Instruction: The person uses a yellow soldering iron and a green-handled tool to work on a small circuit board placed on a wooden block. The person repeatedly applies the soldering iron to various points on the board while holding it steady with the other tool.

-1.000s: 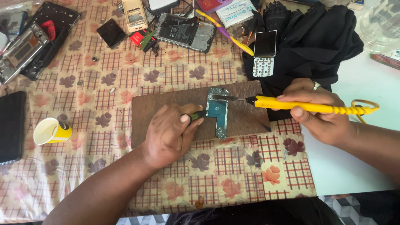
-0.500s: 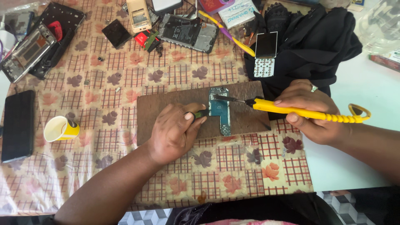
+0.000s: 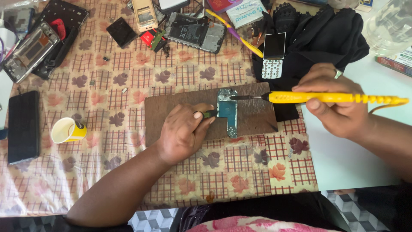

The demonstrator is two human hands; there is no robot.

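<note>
Covered with a beige cloth (image 3: 128, 86) printed with red checks and brown leaves, the table carries a dark brown board (image 3: 171, 107) near its middle. On this board lies a small green-blue circuit board (image 3: 227, 112), long and narrow, with its upper end wider. The right hand (image 3: 337, 103) closes all its fingers around a yellow soldering iron (image 3: 326, 98), and the dark metal tip (image 3: 244, 97) touches the upper part of the circuit board. A ring sits on one finger of this hand. The left hand (image 3: 184, 133) rests on the brown board just beside the circuit board; its fingers are curled tight on a thin dark tool with a green part (image 3: 209, 114), which meets the left edge of the circuit board.

Behind the board, a black cloth (image 3: 317, 38) is piled, and on it lies a small phone part with a dark screen and white keypad (image 3: 274, 56). Farther back I see an opened phone body (image 3: 195, 32), a red and black small piece (image 3: 150, 38) and a flat pale blue-green packet (image 3: 246, 13) with print at the far edge. At the left stand a yellow paper cup (image 3: 68, 130), a black phone (image 3: 23, 126) lying flat, and another opened phone frame (image 3: 30, 51). At the far right edge, on the white surface, is a box corner with a coloured label (image 3: 397, 60).
</note>
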